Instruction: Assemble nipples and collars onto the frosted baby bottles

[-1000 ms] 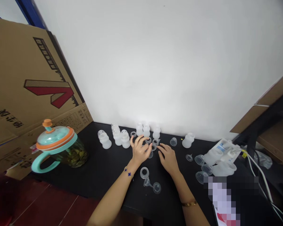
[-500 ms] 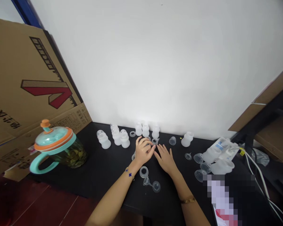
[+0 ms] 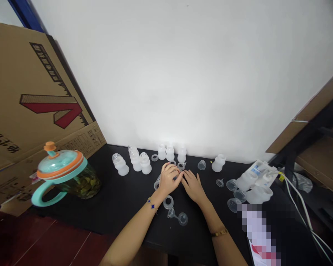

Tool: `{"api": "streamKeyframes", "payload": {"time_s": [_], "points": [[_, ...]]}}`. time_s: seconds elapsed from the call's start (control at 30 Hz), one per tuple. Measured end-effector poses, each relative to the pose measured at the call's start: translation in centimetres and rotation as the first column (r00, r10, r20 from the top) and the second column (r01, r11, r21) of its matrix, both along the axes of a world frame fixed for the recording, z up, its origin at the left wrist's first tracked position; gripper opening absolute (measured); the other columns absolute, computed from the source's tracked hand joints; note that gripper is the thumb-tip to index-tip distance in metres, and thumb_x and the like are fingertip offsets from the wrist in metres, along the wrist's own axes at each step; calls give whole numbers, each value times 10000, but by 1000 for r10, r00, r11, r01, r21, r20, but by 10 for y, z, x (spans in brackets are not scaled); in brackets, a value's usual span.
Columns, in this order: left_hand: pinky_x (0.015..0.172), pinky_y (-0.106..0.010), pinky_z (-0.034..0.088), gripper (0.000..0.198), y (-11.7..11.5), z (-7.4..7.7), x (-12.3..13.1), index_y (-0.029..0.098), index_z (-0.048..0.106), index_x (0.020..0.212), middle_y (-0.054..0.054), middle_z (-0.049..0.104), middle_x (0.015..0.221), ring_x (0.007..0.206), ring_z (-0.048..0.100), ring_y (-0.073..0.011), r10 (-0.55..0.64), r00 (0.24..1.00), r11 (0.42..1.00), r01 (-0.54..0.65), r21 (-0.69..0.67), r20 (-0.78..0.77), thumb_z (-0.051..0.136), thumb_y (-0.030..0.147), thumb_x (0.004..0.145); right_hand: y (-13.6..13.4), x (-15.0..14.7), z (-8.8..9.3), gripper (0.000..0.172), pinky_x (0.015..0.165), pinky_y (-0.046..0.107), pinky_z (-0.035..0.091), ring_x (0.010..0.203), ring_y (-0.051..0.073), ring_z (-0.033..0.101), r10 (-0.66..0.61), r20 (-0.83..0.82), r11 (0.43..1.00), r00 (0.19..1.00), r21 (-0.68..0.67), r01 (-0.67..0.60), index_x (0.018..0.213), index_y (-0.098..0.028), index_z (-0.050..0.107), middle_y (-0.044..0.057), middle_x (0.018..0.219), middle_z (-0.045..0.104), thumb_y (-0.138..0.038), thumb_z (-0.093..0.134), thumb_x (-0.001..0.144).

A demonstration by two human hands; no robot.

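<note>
Over the middle of the black table, my left hand point(image 3: 169, 180) has loosely curved fingers, its thumb pointing toward my right hand point(image 3: 193, 186). The right hand rests palm down with fingers spread, and their tips nearly meet. Neither hand shows anything held. Just beyond the fingertips lies a clear ring point(image 3: 181, 166). Another ring point(image 3: 157, 184) is partly hidden by my left hand. Between my forearms lie a ring point(image 3: 168, 202), a clear silicone nipple point(image 3: 171, 213) and a second nipple point(image 3: 182, 219). White bottles without caps point(image 3: 170, 152) stand behind my hands.
Several capped white bottles point(image 3: 135, 160) stand at left, beside a teal-lidded jug point(image 3: 80, 181). Rightward are a clear dome cap point(image 3: 201, 165), a bottle point(image 3: 218, 163), a nipple point(image 3: 219, 183), more caps point(image 3: 234, 205), a power strip point(image 3: 262, 173) with cables and a phone point(image 3: 262, 236).
My left hand's raised fingers have lowered and drawn closer together. My right hand's fingers have shifted slightly toward the left hand. The view has turned a little; the bottles and rings stay put.
</note>
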State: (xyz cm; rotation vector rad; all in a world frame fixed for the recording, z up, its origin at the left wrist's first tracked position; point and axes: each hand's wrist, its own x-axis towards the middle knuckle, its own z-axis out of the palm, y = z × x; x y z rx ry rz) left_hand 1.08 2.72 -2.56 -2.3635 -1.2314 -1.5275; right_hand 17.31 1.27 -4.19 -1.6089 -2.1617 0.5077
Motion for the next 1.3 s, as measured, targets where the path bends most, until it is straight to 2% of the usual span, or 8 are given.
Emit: {"api": "streamKeyframes", "payload": {"time_s": [0.2, 0.4, 0.73, 0.93, 1.0, 1.1, 1.2, 1.3], "points": [[1040, -444, 402, 286, 0, 1, 0, 219, 628, 665, 15, 730, 780, 897, 685, -179, 3, 1000, 1000, -3, -7, -1, 621, 220, 952, 1, 1, -2, 490, 1206, 619, 198, 1471, 305, 381, -9, -28, 1000, 1000, 17, 10, 1432, -217, 557, 111, 1509, 533, -406, 326, 1043], [1031, -441, 411, 286, 0, 1, 1, 220, 626, 673, 16, 731, 786, 887, 683, -174, 5, 1000, 1000, -5, -7, -6, 608, 214, 959, 4, 0, -5, 485, 1215, 608, 188, 1484, 292, 362, -9, -14, 1000, 1000, 24, 10, 1451, -245, 536, 93, 1532, 510, -408, 350, 1034], [1029, -437, 418, 305, 0, 1, 2, 221, 643, 681, 5, 728, 787, 861, 678, -168, 11, 1000, 999, -11, -36, -21, 573, 229, 978, 11, -2, -8, 468, 1223, 598, 157, 1471, 274, 387, -18, -113, 1000, 993, 15, 20, 1399, -245, 580, 83, 1500, 548, -415, 342, 1034], [1037, -448, 415, 279, 0, 3, 1, 228, 664, 714, 1, 739, 813, 877, 683, -179, 28, 1000, 997, -29, -68, -5, 567, 220, 975, 9, 2, -2, 467, 1138, 503, 368, 1296, 271, 575, -34, -309, 984, 950, 157, 87, 1247, -228, 699, 113, 1328, 680, -442, 343, 1034], [1026, -451, 421, 217, 1, 3, 0, 234, 688, 786, -10, 747, 856, 898, 684, -194, 43, 999, 995, -42, -87, 1, 573, 227, 970, 7, 2, 2, 472, 1109, 465, 398, 1241, 264, 612, -27, -355, 968, 934, 223, 113, 1217, -219, 720, 122, 1287, 702, -436, 341, 1037], [988, -447, 451, 129, 4, 0, -3, 244, 706, 1027, -43, 749, 1016, 997, 667, -233, 78, 997, 988, -78, -132, -8, 611, 225, 941, 1, 1, 9, 467, 1141, 492, 334, 1234, 272, 615, -66, -348, 935, 935, 306, 179, 1200, -218, 732, 114, 1264, 719, -415, 339, 1043], [990, -455, 464, 345, 7, -4, -5, 263, 636, 1267, -75, 699, 1216, 1135, 625, -270, 101, 994, 981, -106, -161, -39, 635, 221, 924, -5, 0, 12, 443, 1171, 510, 262, 1235, 272, 612, -83, -323, 897, 943, 389, 212, 1186, -217, 739, 97, 1234, 737, -383, 354, 1043], [1024, -477, 457, 448, 10, -8, -6, 284, 577, 1368, -89, 640, 1331, 1214, 589, -289, 103, 992, 979, -113, -170, -72, 639, 234, 928, -9, -1, 15, 410, 1178, 503, 244, 1217, 263, 619, -52, -299, 876, 953, 445, 188, 1149, -231, 755, 72, 1187, 760, -355, 380, 1038]]}}
